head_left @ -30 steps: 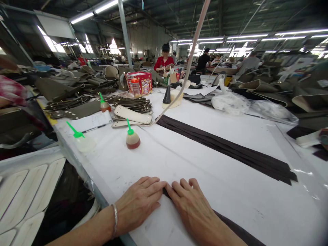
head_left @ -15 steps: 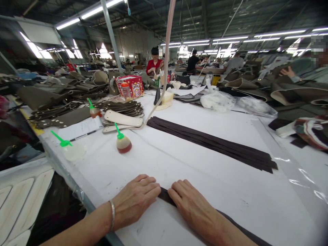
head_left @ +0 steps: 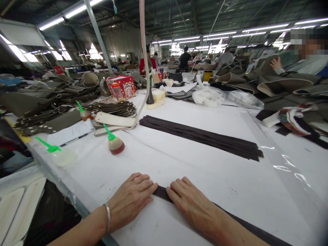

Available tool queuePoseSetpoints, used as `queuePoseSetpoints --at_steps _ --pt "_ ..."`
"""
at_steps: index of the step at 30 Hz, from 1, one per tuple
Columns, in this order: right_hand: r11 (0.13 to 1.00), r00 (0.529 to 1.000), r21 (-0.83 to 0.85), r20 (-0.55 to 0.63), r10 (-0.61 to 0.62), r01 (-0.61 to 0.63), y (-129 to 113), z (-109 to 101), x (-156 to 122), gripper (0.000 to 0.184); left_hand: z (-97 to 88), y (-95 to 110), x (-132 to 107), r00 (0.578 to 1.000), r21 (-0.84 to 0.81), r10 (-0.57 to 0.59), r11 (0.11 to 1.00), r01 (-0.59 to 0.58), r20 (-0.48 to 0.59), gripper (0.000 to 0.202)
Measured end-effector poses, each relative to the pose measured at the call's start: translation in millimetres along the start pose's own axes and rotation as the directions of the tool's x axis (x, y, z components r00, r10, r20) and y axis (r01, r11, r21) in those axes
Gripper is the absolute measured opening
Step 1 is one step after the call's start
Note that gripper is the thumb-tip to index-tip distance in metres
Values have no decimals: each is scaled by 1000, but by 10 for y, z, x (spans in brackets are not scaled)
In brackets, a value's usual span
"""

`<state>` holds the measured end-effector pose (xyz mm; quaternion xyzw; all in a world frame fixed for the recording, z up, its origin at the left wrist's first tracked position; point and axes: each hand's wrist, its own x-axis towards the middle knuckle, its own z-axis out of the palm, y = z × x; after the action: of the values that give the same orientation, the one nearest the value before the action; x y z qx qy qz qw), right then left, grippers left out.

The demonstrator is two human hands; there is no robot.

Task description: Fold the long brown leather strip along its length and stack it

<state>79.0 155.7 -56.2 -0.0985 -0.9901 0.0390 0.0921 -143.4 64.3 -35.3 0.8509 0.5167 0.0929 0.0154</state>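
Note:
A long dark brown strip lies on the white tabletop close to me. My left hand is closed on its left end, the fingers pressed together and a silver bracelet at the wrist. A short way to the right, my right hand grips the same strip with bent fingers; the fingertips are partly hidden. Beyond that hand the strip runs under my forearm toward the lower right. Farther up the table lies a stack of similar dark strips.
Green-nozzled squeeze bottles stand at left, near a notepad and cream leather pieces. Behind are a red patterned bag, a yellowish block and plastic wrap. Dark pieces are heaped on both sides; other people work behind.
My view has turned a little to the right, so the table things sit farther left. My hands keep hold of the strip, with a slightly wider gap between them.

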Motion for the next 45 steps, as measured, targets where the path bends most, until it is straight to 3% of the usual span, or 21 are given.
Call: queuePoseSetpoints --at_steps 13,18,21,28,32,38,45 --pt "1000 998 24 63 7 -8 71 -75 -193 15 42 75 86 1000 99 8 995 -10 28 41" --pt "1000 998 21 55 3 -5 107 -94 -250 13 95 101 101 994 169 75 984 -60 -85 30" --pt "1000 999 16 52 4 -5 128 -82 -291 10 164 108 95 985 132 111 987 -94 -129 30" --pt "999 999 43 48 -3 1 164 -121 -373 9 197 55 125 980 58 197 978 -199 42 36" --pt "999 999 44 46 13 -15 179 -132 -427 9 168 93 162 977 60 182 980 -190 109 45" --pt "999 999 50 42 14 -16 206 -120 -521 11 151 219 260 990 87 129 987 -134 60 47" --pt "999 999 38 37 18 -20 229 -180 -661 14 216 248 300 982 58 186 981 -187 16 33"
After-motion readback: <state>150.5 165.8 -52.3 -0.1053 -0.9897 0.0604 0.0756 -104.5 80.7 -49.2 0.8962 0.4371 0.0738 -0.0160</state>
